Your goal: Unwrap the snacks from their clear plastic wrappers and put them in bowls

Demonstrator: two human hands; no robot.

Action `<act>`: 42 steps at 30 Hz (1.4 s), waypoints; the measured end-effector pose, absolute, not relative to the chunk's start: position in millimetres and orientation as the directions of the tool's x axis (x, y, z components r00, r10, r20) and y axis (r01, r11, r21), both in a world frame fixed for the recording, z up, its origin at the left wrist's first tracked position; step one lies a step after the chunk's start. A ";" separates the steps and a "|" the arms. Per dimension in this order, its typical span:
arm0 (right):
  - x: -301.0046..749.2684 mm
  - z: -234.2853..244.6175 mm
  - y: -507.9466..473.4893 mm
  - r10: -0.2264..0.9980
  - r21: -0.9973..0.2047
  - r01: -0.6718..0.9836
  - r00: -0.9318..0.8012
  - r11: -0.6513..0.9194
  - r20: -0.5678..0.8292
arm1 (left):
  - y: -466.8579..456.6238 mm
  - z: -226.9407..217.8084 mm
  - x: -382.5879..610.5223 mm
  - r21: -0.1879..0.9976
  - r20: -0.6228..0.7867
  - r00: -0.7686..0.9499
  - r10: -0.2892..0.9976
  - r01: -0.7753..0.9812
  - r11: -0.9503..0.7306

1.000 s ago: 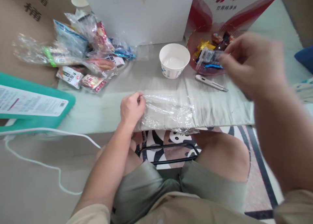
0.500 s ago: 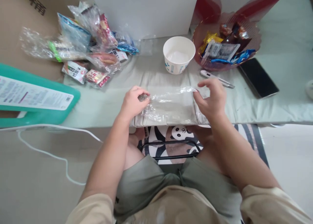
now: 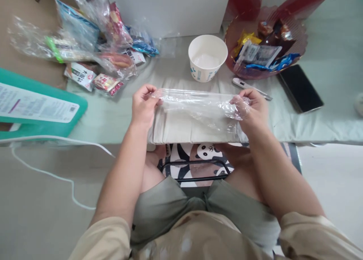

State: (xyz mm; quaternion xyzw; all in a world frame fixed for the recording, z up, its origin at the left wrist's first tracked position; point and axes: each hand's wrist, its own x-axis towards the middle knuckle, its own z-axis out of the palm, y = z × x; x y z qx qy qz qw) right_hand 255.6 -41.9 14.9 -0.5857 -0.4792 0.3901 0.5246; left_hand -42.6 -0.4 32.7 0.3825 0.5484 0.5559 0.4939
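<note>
A clear, crinkled sheet of plastic film (image 3: pixel 195 101) is stretched between my two hands above the front of the cloth-covered table (image 3: pixel 113 120). Whether it is a bag or a single sheet I cannot tell. My left hand (image 3: pixel 144 105) pinches its left end, and my right hand (image 3: pixel 252 108) grips the bunched right end. Just beyond the film stands a white paper cup (image 3: pixel 208 59) with blue print, upright. Behind my right hand lies a white utility knife (image 3: pixel 251 88).
Several packaged snacks (image 3: pixel 113 63) are heaped at the back left, near a teal jug (image 3: pixel 76 112). At the back right, a pink transparent bowl (image 3: pixel 241 72) holds wrapped snacks, with a black phone (image 3: pixel 301 89) beside it. A white cable (image 3: pixel 70 139) runs along the left edge.
The film has been raised and pulled taut between my hands. My left hand has shifted slightly left, and my right hand has closed on the film's end.
</note>
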 end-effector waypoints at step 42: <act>233.9 19.7 -76.8 0.798 -0.474 0.663 -0.580 0.579 0.163 | -24.2 17.7 -61.3 0.689 0.532 -0.123 0.838 0.637 -0.345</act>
